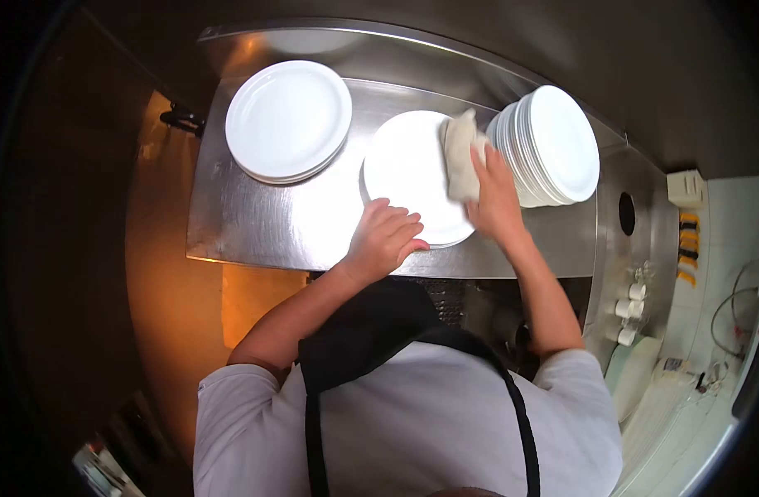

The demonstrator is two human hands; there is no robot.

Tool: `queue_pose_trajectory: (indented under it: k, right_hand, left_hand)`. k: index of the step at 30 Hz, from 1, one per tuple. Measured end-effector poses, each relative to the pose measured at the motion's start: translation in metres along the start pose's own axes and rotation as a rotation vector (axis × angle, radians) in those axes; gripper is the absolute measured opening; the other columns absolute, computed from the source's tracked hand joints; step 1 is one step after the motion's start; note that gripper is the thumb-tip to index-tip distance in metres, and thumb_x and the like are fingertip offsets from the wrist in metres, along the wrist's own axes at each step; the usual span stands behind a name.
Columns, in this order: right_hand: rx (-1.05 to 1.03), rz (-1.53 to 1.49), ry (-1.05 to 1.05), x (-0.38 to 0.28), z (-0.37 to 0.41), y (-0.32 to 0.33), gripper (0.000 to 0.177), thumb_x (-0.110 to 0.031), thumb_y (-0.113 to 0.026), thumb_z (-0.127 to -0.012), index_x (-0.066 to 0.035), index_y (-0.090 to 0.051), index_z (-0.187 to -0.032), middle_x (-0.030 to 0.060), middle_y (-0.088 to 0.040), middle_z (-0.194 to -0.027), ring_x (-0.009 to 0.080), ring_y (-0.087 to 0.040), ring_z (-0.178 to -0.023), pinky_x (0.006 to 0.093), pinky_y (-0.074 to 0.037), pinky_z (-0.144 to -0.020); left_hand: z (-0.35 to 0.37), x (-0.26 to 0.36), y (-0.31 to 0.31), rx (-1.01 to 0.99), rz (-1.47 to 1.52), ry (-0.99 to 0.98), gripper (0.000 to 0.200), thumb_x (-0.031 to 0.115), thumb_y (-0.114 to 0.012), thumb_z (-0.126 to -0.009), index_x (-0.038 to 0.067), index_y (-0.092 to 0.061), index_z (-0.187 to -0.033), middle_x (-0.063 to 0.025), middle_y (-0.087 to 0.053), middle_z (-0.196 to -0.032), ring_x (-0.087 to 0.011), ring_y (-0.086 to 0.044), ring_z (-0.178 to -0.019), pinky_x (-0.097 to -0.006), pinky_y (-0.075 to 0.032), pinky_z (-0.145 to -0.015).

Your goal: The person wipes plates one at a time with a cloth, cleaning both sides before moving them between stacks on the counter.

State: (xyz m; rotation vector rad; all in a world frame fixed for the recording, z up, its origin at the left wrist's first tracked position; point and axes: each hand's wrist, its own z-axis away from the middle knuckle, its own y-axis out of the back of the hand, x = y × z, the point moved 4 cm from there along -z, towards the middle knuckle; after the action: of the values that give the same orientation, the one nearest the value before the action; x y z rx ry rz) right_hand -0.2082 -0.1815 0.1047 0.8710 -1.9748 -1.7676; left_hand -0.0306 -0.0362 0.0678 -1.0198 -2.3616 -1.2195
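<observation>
A white plate lies in front of me on the steel counter. My left hand grips its near left rim, fingers curled on the edge and thumb along the front. A beige cloth is bunched in my right hand, pressed against the plate's right side. Whether other plates lie beneath this one is hard to see. Just right of the cloth, a tall stack of white plates leans slightly. At the left is a low stack of white plates.
The steel counter has a raised back edge. Farther right, several white cups stand near a steel panel with a dark round hole. Orange-lit floor shows at the left.
</observation>
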Motion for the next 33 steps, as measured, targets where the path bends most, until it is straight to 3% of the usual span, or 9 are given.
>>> queue_pose_trajectory:
  k: [5, 6, 9, 14, 16, 19, 25, 29, 33]
  right_hand:
    - [-0.301, -0.023, 0.116, 0.002, 0.039, 0.006, 0.089, -0.014, -0.074, -0.071, -0.008, -0.039, -0.152, 0.0214, -0.043, -0.152, 0.0418, -0.033, -0.145, 0.0597, -0.024, -0.118]
    - [-0.245, 0.063, 0.083, 0.011, 0.025, -0.002, 0.086, -0.018, -0.073, -0.074, -0.007, -0.037, -0.152, 0.0220, -0.040, -0.154, 0.0404, -0.031, -0.147, 0.0592, -0.021, -0.120]
    - [-0.113, -0.011, 0.067, 0.001, -0.033, -0.016, 0.087, -0.025, -0.070, -0.078, -0.005, -0.033, -0.154, 0.0223, -0.033, -0.158, 0.0380, -0.027, -0.149, 0.0567, -0.017, -0.122]
    - [-0.200, -0.247, 0.242, -0.088, -0.067, -0.037, 0.084, -0.045, -0.055, -0.090, -0.004, -0.027, -0.157, 0.0247, -0.028, -0.161, 0.0341, -0.023, -0.152, 0.0449, -0.013, -0.125]
    - [-0.235, -0.450, 0.325, -0.103, -0.039, -0.029, 0.080, -0.040, -0.058, -0.088, 0.000, -0.033, -0.153, 0.0234, -0.034, -0.158, 0.0355, -0.028, -0.149, 0.0479, -0.016, -0.124]
    - [-0.311, -0.619, 0.352, -0.092, 0.019, -0.013, 0.073, -0.024, -0.064, -0.084, -0.003, -0.040, -0.150, 0.0208, -0.042, -0.153, 0.0353, -0.035, -0.146, 0.0497, -0.022, -0.122]
    - [-0.499, -0.186, 0.022, 0.003, 0.036, 0.021, 0.085, -0.009, -0.072, -0.075, -0.009, -0.038, -0.152, 0.0152, -0.046, -0.152, 0.0317, -0.039, -0.144, 0.0518, -0.025, -0.121]
    - [-0.214, 0.052, 0.044, 0.005, -0.040, -0.015, 0.089, -0.033, -0.068, -0.084, -0.006, -0.026, -0.157, 0.0190, -0.030, -0.161, 0.0364, -0.025, -0.150, 0.0547, -0.018, -0.122]
    - [-0.109, -0.118, 0.152, -0.065, -0.084, -0.043, 0.089, -0.051, -0.057, -0.090, -0.006, -0.023, -0.159, 0.0226, -0.021, -0.164, 0.0379, -0.021, -0.152, 0.0514, -0.014, -0.123]
  left_hand:
    - [0.001, 0.004, 0.016, 0.085, -0.051, 0.230, 0.042, 0.039, -0.086, -0.072, 0.010, -0.074, -0.101, -0.0313, -0.041, -0.148, -0.0508, -0.041, -0.135, -0.0580, -0.028, -0.115]
    - [0.007, -0.002, 0.009, 0.049, 0.017, 0.235, 0.047, 0.041, -0.089, -0.068, 0.009, -0.074, -0.100, -0.0431, -0.016, -0.154, -0.0624, -0.022, -0.141, -0.0588, -0.021, -0.118]
    - [0.009, -0.007, 0.002, 0.103, 0.129, 0.240, 0.046, 0.037, -0.092, -0.064, 0.008, -0.075, -0.094, -0.0438, -0.016, -0.154, -0.0595, -0.022, -0.143, -0.0547, -0.021, -0.120]
    - [0.021, -0.027, -0.006, 0.234, 0.354, 0.437, 0.092, 0.038, -0.097, -0.056, 0.002, -0.053, -0.127, -0.0414, -0.013, -0.157, -0.0480, -0.023, -0.148, -0.0481, -0.027, -0.119]
    - [0.025, -0.030, -0.016, 0.399, 0.500, 0.507, 0.124, 0.038, -0.100, -0.053, -0.005, -0.024, -0.142, -0.0373, -0.021, -0.156, -0.0405, -0.029, -0.147, -0.0461, -0.031, -0.117]
    - [0.036, -0.039, -0.026, 0.359, 0.543, 0.645, 0.129, 0.031, -0.099, -0.058, -0.002, -0.012, -0.148, -0.0319, -0.021, -0.158, -0.0352, -0.038, -0.141, -0.0462, -0.039, -0.113]
    - [0.014, -0.030, -0.001, 0.092, 0.377, 0.645, 0.147, 0.038, -0.099, -0.057, -0.008, 0.000, -0.155, -0.0284, -0.040, -0.150, -0.0351, -0.045, -0.138, -0.0398, -0.038, -0.114]
    - [0.011, -0.024, -0.006, 0.113, 0.371, 0.614, 0.147, 0.039, -0.099, -0.056, -0.008, 0.000, -0.155, -0.0280, -0.043, -0.148, -0.0345, -0.047, -0.136, -0.0400, -0.039, -0.113]
    - [0.013, -0.023, -0.012, 0.136, 0.462, 0.644, 0.145, 0.037, -0.098, -0.058, -0.005, -0.001, -0.156, -0.0265, -0.045, -0.146, -0.0341, -0.049, -0.134, -0.0397, -0.041, -0.111]
